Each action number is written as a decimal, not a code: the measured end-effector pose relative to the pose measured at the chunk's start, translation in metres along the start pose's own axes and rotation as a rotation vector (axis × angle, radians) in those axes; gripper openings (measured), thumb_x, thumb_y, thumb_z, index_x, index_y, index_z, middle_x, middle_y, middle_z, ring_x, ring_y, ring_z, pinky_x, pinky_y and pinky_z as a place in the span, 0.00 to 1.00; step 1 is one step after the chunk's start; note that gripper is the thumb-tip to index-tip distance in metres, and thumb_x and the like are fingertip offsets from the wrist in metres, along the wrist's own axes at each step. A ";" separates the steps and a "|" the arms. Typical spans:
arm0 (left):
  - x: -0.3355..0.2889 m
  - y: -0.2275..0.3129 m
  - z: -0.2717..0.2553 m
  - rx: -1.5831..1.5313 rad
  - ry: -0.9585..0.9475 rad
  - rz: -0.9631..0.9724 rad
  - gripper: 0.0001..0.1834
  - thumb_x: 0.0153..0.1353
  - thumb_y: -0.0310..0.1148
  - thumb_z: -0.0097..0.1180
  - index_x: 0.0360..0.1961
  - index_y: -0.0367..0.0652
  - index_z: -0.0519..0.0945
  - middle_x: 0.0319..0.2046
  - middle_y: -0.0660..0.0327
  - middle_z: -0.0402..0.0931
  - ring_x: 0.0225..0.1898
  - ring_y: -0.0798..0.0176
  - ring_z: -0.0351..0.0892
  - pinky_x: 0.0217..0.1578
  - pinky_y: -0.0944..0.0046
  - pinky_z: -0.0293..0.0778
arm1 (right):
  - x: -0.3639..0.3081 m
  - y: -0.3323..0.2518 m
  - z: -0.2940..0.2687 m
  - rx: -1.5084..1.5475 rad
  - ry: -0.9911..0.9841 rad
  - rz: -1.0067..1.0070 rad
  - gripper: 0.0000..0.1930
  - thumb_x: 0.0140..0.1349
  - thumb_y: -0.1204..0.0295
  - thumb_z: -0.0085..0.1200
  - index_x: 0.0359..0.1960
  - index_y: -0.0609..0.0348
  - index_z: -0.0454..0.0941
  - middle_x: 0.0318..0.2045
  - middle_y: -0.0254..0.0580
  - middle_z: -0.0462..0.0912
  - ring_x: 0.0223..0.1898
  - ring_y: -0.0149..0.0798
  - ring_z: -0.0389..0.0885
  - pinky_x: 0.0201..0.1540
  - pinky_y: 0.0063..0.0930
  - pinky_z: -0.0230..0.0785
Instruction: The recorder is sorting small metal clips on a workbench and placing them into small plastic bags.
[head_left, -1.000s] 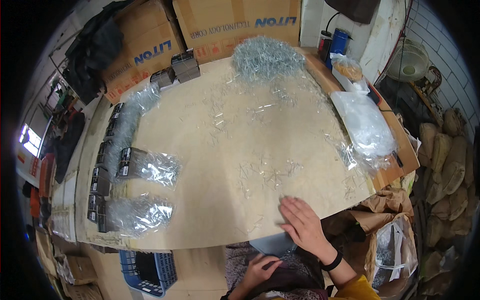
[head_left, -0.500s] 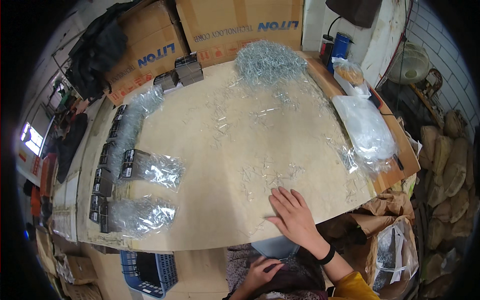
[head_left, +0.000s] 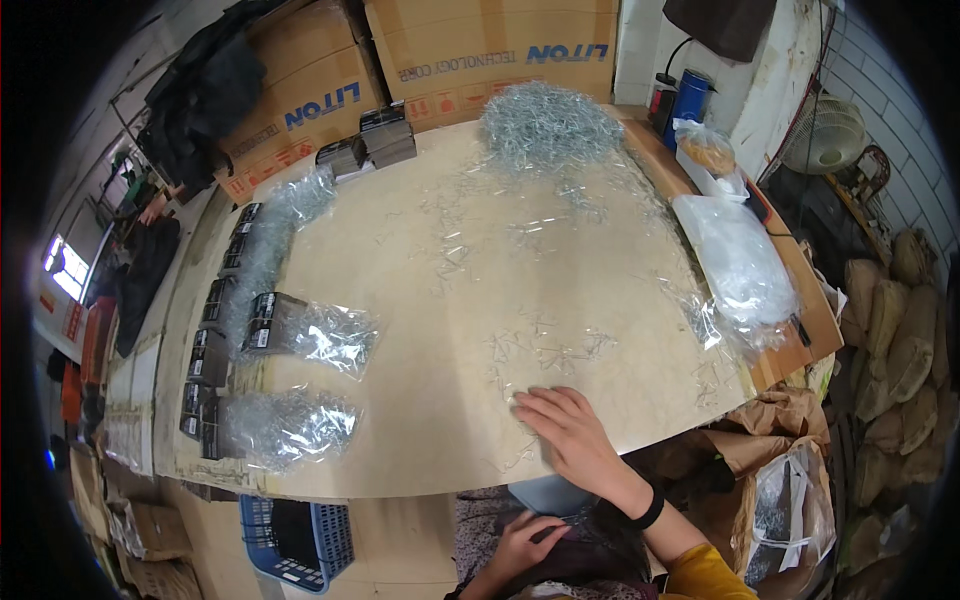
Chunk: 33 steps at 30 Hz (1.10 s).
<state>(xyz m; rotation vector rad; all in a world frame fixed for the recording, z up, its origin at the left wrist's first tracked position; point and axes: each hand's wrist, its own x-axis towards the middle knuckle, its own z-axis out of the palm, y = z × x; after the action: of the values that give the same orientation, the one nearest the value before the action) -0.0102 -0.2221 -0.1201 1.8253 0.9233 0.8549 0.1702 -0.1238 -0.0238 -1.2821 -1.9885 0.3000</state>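
Observation:
My right hand [head_left: 568, 432] lies palm down near the table's front edge, its fingers stretched out. Thin, shiny metal pins [head_left: 545, 350] are scattered just beyond its fingertips, and a few lie beside the thumb. Below the table edge, over my lap, a grey-blue tray [head_left: 550, 494] is partly hidden by the tabletop and my right arm. My left hand [head_left: 525, 543] is closed at the tray's near rim, with thumb and fingers bent around it. A large heap of similar pins [head_left: 550, 125] sits at the far side of the table [head_left: 420, 400].
Clear bags of pins [head_left: 300, 428] and small dark boxes [head_left: 208, 357] line the left side. Large cartons [head_left: 490, 50] stand behind. Plastic bags [head_left: 735, 265] lie on the right-hand board. A blue basket [head_left: 297, 540] is below; an open paper sack [head_left: 785, 510] stands at right.
My right hand has moved slightly left along the tabletop, its fingers now closer together. My left hand stays at the tray. The whole view has shifted a little.

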 end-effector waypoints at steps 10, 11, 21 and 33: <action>0.000 -0.001 -0.004 0.119 -0.092 0.079 0.07 0.52 0.29 0.69 0.33 0.41 0.84 0.35 0.66 0.82 0.33 0.60 0.79 0.35 0.64 0.78 | -0.028 0.004 -0.025 -0.485 -0.033 0.071 0.23 0.51 0.78 0.55 0.52 0.59 0.77 0.59 0.45 0.73 0.63 0.47 0.67 0.67 0.53 0.53; -0.001 -0.002 -0.003 0.119 -0.089 0.075 0.07 0.52 0.29 0.69 0.33 0.41 0.84 0.35 0.66 0.82 0.33 0.60 0.79 0.35 0.64 0.78 | -0.029 0.000 -0.028 -0.548 -0.038 0.134 0.24 0.52 0.78 0.55 0.54 0.58 0.76 0.59 0.45 0.73 0.63 0.47 0.67 0.67 0.53 0.52; -0.002 -0.003 0.000 0.072 -0.043 0.048 0.07 0.53 0.29 0.68 0.33 0.43 0.85 0.34 0.63 0.83 0.32 0.60 0.78 0.34 0.64 0.76 | 0.026 -0.026 0.029 -0.132 -0.030 0.006 0.26 0.62 0.64 0.56 0.60 0.63 0.70 0.61 0.51 0.71 0.65 0.49 0.65 0.70 0.48 0.50; -0.003 0.000 0.002 -0.069 0.017 -0.052 0.09 0.50 0.27 0.71 0.34 0.44 0.86 0.30 0.58 0.82 0.30 0.59 0.80 0.34 0.63 0.78 | -0.071 -0.018 -0.012 0.100 -0.115 -0.174 0.18 0.53 0.77 0.57 0.47 0.63 0.79 0.52 0.44 0.80 0.56 0.44 0.77 0.60 0.39 0.71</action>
<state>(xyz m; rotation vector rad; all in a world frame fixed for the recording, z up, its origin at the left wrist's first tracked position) -0.0101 -0.2255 -0.1209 1.7306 0.9365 0.8604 0.1823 -0.1956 -0.0378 -1.0424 -2.1384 0.3907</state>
